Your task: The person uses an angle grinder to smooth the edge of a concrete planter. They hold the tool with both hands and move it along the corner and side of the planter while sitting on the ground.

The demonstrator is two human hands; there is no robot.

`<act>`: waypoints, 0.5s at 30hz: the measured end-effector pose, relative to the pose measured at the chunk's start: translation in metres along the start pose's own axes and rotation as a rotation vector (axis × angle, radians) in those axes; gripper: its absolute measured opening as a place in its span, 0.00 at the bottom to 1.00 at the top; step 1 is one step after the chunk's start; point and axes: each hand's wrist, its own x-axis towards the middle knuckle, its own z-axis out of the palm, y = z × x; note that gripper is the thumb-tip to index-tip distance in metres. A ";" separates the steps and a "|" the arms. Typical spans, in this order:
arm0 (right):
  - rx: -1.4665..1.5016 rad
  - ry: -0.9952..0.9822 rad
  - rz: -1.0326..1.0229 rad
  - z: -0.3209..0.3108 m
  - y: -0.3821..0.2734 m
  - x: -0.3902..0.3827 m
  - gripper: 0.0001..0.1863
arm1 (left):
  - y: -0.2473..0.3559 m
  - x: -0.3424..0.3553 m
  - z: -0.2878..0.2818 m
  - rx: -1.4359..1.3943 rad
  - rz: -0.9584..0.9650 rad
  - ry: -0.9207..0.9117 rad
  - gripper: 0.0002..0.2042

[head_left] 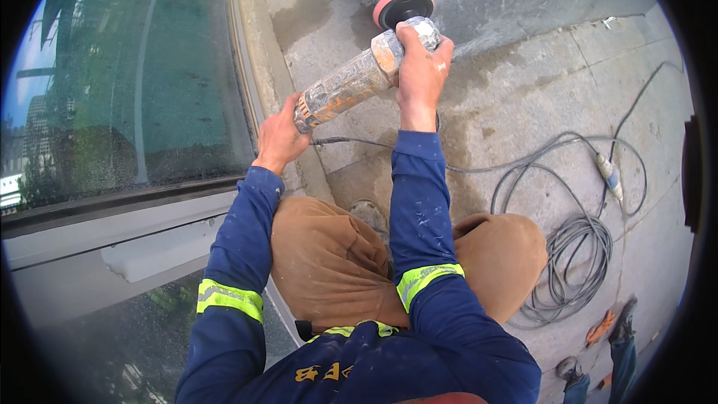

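An angle polisher (pixel 345 88), its long body grey with dust over orange, is held out in front of me with both hands. My left hand (pixel 281 135) grips its rear end, fingers closed round it. Around the front, just behind the head, my right hand (pixel 423 67) is wrapped. A round disc pad (pixel 404 7) with a pink-red face sits on the head, beside the lower edge of a grey stone slab (pixel 516 7). I cannot tell whether the pad touches the slab. A black cord (pixel 344 139) trails from the tool's rear and passes behind my right wrist.
A glass pane (pixel 172 82) in a metal frame stands close on my left. On the concrete floor (pixel 523 116) at right lie a coiled cable (pixel 572 269) and a cable connector (pixel 610 176). Another person's shoes (pixel 624 322) and an orange object (pixel 600 327) are at lower right.
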 end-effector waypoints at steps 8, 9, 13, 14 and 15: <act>-0.042 0.003 0.033 0.003 0.009 -0.009 0.35 | -0.014 0.001 0.003 0.043 0.042 0.009 0.30; -0.049 -0.001 0.034 0.003 0.008 -0.010 0.35 | -0.014 0.000 0.003 0.044 0.038 0.007 0.30; -0.059 -0.013 -0.013 0.009 -0.001 -0.015 0.35 | -0.021 -0.003 0.003 0.035 0.016 0.019 0.30; -0.046 -0.011 0.002 0.009 0.002 -0.016 0.35 | -0.023 -0.005 0.003 0.031 0.017 0.009 0.30; -0.032 -0.008 0.012 0.008 0.005 -0.013 0.35 | -0.019 -0.004 0.000 0.025 0.019 0.001 0.30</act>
